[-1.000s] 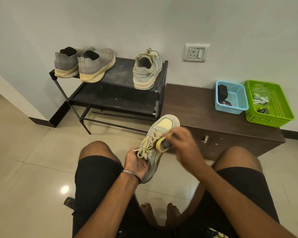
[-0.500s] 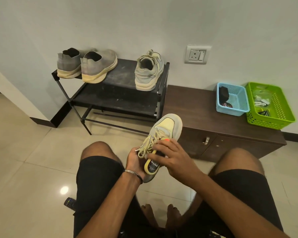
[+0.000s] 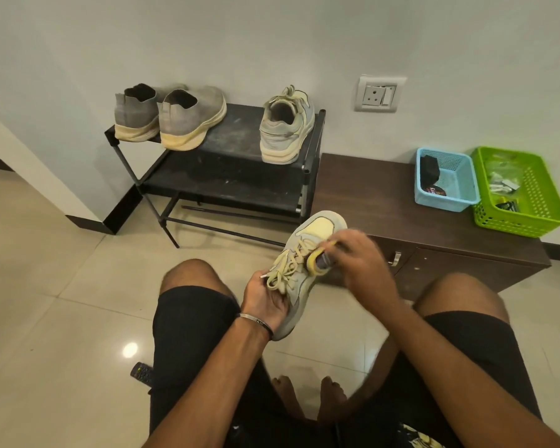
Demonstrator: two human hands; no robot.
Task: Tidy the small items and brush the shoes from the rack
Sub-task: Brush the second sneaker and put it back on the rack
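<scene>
Sneaker (image 3: 307, 253) gripped by left hand (image 3: 265, 297), right hand (image 3: 364, 261) holding brush (image 3: 319, 260) against laces

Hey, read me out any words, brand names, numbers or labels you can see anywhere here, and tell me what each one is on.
No text here can be read.
Round label in the blue basket: print too blurred.
Brush in the right hand: dark label, unreadable.
Bracelet on the left hand: markings too small.
Remote on the floor: buttons unreadable.
Shoes, wall socket: nothing legible.
</scene>
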